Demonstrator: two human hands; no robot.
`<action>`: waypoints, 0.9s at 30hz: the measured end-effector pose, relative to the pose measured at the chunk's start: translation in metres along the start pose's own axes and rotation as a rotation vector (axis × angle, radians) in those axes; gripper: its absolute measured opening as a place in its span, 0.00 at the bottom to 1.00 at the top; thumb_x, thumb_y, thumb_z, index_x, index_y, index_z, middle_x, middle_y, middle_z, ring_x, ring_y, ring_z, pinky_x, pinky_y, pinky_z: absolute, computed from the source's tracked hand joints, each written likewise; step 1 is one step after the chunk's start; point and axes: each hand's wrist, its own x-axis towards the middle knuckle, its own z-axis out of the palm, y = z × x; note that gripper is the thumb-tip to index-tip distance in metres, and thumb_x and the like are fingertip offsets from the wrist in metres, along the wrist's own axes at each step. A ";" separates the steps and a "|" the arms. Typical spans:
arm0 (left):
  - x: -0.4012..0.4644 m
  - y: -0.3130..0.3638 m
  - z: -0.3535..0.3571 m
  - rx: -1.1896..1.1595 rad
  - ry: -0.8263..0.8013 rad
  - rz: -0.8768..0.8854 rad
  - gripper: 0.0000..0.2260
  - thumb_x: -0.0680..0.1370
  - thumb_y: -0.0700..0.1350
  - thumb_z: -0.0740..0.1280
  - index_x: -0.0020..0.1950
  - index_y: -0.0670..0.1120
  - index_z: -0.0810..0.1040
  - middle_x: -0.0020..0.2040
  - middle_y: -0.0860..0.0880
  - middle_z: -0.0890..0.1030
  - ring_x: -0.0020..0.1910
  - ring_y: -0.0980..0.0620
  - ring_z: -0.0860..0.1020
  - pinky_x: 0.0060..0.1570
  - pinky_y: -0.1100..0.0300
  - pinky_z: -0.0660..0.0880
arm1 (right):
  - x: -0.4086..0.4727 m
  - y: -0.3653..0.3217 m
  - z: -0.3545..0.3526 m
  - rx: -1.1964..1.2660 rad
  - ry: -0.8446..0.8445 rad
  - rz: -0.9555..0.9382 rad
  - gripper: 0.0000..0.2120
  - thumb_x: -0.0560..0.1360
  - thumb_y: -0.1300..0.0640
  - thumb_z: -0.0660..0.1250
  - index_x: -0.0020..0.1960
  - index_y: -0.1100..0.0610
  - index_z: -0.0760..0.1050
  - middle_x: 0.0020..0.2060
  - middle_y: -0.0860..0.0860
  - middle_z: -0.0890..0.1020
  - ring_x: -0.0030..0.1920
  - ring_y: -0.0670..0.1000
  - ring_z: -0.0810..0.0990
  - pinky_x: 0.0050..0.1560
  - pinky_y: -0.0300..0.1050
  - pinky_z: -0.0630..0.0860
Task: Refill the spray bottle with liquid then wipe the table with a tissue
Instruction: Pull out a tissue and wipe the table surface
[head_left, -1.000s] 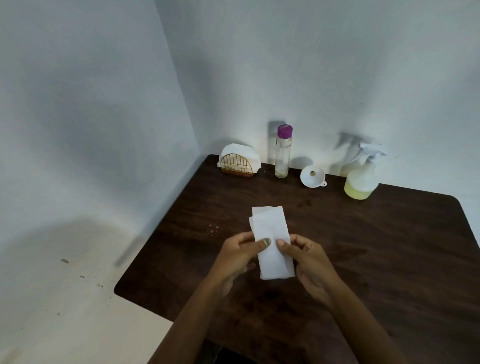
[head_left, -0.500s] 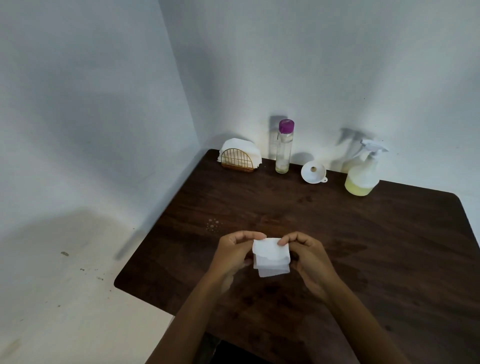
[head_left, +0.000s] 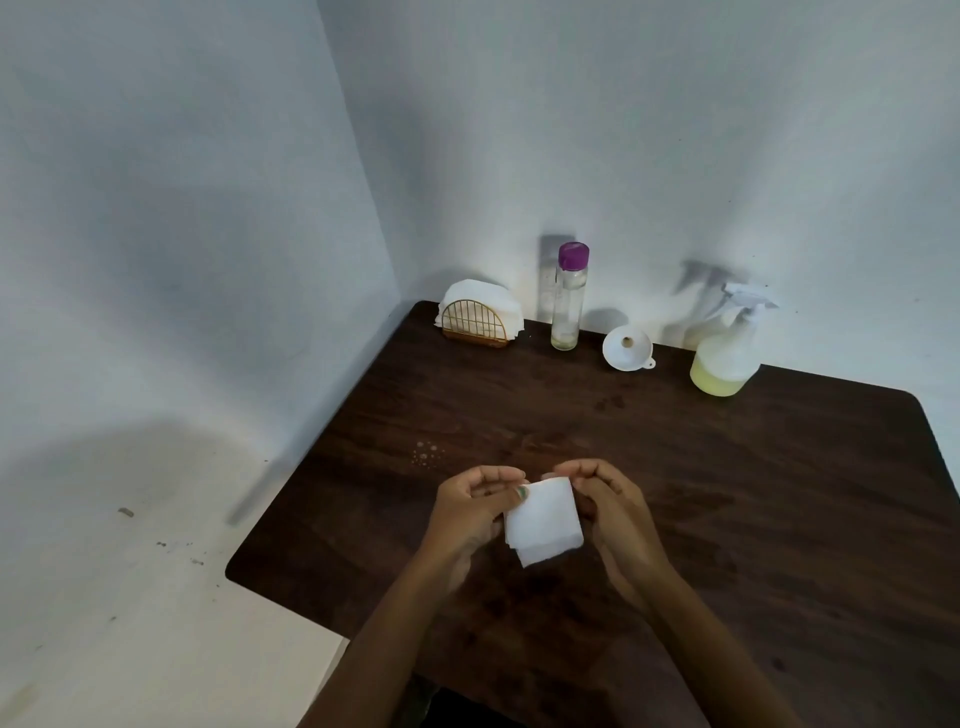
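A folded white tissue hangs between my two hands above the near middle of the dark wooden table. My left hand pinches its upper left corner and my right hand holds its right edge. The spray bottle, white-topped with a little yellow liquid at the bottom, stands at the back right. A tall clear bottle with a purple cap stands at the back, almost empty. Small droplets lie on the table to the left of my hands.
A white funnel lies between the two bottles. A gold wire holder with white tissues sits in the back left corner. White walls close the table's back and left sides. The table's left edge drops to a pale floor.
The long tissue strip has been folded down into a small square. Both hands stay on it and have turned it to face me.
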 end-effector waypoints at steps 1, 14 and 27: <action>0.001 -0.001 -0.001 0.000 0.001 0.001 0.06 0.73 0.36 0.70 0.49 0.44 0.80 0.49 0.47 0.83 0.50 0.51 0.81 0.43 0.58 0.80 | 0.000 0.000 0.000 0.046 0.005 0.032 0.08 0.78 0.63 0.58 0.50 0.56 0.76 0.49 0.56 0.82 0.49 0.56 0.81 0.50 0.54 0.78; 0.017 -0.026 -0.014 0.111 0.009 0.023 0.06 0.73 0.37 0.70 0.47 0.47 0.81 0.47 0.48 0.83 0.48 0.51 0.81 0.47 0.56 0.80 | 0.004 0.023 0.008 -0.055 -0.025 0.204 0.05 0.71 0.64 0.69 0.47 0.60 0.81 0.39 0.55 0.85 0.40 0.54 0.84 0.35 0.43 0.80; 0.109 -0.106 -0.128 0.871 0.655 0.110 0.25 0.79 0.49 0.60 0.74 0.43 0.61 0.75 0.44 0.62 0.74 0.45 0.58 0.72 0.49 0.56 | 0.072 0.059 0.017 -0.311 0.135 0.185 0.11 0.75 0.61 0.66 0.56 0.64 0.77 0.38 0.49 0.77 0.40 0.49 0.76 0.36 0.42 0.72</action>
